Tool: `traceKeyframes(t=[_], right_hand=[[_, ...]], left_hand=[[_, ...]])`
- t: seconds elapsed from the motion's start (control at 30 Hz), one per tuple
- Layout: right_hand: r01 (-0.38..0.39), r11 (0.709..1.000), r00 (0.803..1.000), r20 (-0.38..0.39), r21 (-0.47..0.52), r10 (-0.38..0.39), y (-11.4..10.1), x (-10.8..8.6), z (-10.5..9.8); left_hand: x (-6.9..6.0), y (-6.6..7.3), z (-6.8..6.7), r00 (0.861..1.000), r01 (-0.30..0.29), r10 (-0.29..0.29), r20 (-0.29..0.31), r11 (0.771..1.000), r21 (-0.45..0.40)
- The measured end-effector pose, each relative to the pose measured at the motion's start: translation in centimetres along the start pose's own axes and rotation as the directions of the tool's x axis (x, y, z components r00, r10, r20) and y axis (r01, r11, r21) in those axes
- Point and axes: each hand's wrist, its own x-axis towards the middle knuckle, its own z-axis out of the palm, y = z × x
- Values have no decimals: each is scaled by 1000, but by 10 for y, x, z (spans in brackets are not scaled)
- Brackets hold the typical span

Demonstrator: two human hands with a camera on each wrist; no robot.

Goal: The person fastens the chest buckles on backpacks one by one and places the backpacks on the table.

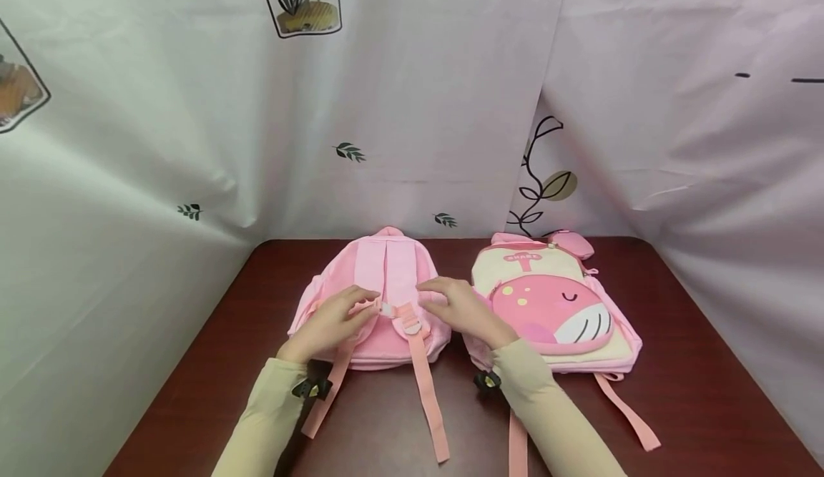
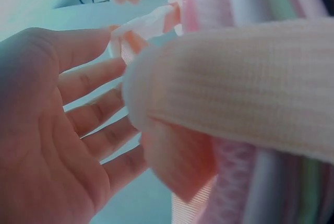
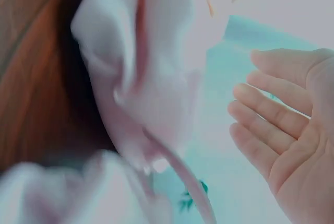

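A pink backpack (image 1: 380,352) lies with its back panel and two shoulder straps facing up. Across the straps runs a thin chest strap with a pale buckle (image 1: 386,310), also seen as a white piece (image 2: 151,23) in the left wrist view. My left hand (image 1: 331,323) is at this buckle's left, fingers loosely extended; its thumb is close to the thin strap, contact unclear. On the other side, my right hand (image 1: 465,309) hovers over the bag's right edge, its fingers (image 3: 269,114) spread and holding nothing.
Right of it lies a second backpack (image 1: 553,312), cream and pink with a whale front, near my right forearm. Loose strap ends trail on the dark red table (image 1: 373,420). A pale printed curtain (image 1: 412,105) hangs behind and at the sides.
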Motion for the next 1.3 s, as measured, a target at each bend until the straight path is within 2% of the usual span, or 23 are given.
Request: traceKeyframes(t=[0.17,0.27,0.4,0.53,0.67,0.8,0.87,1.13,1.3], right_hand=[[11,999,999,-39,-53,-13,6,-12,-21],[-13,998,999,-45,-68,10,10,-23,-31],[-58,994,998,-35,-94,55,14,-42,-42],[-54,985,998,-22,-162,51,19,-61,-53],[-40,973,999,-30,-229,35,25,-77,-61],[-45,967,999,-35,-252,38,30,-94,-68],[-47,965,999,-27,-256,42,30,-102,-72],[-46,953,997,40,-299,61,29,-126,-78],[6,943,997,76,-333,20,33,-139,-73]], left_hand=[[7,4,-1,1000,-27,27,-13,1000,-9],[11,6,2,999,-52,52,-17,999,13],[18,8,8,995,-95,96,-7,994,46],[26,13,14,992,-129,129,2,991,46],[34,19,20,988,-154,153,31,987,47],[41,24,29,982,-177,173,72,982,57],[44,27,34,981,-177,171,89,982,65],[58,40,49,980,-192,181,83,971,146],[65,44,53,975,-215,204,86,964,154]])
